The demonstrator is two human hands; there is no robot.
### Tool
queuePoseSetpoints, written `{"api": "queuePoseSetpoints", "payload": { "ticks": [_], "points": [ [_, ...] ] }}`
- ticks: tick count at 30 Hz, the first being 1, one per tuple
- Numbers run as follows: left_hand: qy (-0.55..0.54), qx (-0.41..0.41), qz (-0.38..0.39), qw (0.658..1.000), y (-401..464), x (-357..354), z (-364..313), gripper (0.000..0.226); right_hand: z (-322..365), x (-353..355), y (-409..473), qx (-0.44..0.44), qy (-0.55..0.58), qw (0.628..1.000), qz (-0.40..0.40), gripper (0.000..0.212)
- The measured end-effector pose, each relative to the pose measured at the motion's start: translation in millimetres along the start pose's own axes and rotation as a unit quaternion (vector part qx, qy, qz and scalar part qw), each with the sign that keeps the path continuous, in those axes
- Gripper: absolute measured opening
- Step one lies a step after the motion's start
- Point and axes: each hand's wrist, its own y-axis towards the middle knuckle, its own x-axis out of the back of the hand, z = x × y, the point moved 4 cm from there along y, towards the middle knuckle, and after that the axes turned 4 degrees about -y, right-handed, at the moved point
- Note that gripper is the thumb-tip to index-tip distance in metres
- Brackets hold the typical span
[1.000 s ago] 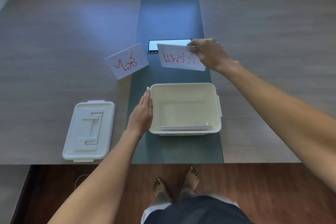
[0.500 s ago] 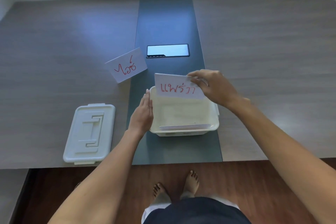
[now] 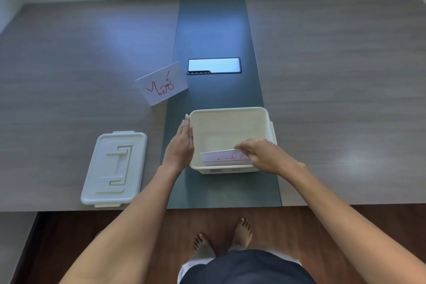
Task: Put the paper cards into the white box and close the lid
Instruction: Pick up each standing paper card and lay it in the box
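The white box [image 3: 230,113] stands open on the dark centre strip near the table's front edge. My right hand [image 3: 265,157] pinches a white paper card [image 3: 224,158] with red writing, held low inside the box against its near wall. Another card edge seems to lie just under it. My left hand [image 3: 181,145] rests flat, fingers straight, against the box's left outer wall. A second card [image 3: 162,84] with red writing lies on the table beyond the box to the left. The white lid [image 3: 115,168] lies flat on the table left of the box.
A dark phone [image 3: 214,65] with a lit screen lies on the centre strip behind the box. The table's front edge runs just below the box and lid; my bare feet [image 3: 221,237] stand on wooden floor beneath.
My right hand carried the card from beside the phone down over the box and lowered it inside, against the near wall. My left hand stayed against the box's left side.
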Motion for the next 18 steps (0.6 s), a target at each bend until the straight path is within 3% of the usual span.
{"api": "queuePoseSetpoints", "payload": {
  "ticks": [10,18],
  "points": [
    [-0.002,0.009,-0.004,1.0,1,1,1,0.052,-14,-17,6,-0.003,0.019,0.997,0.074,0.035],
    [-0.014,0.026,-0.003,1.0,-3,7,8,0.052,-7,21,27,0.04,0.081,0.995,-0.053,0.034]
  ]
}}
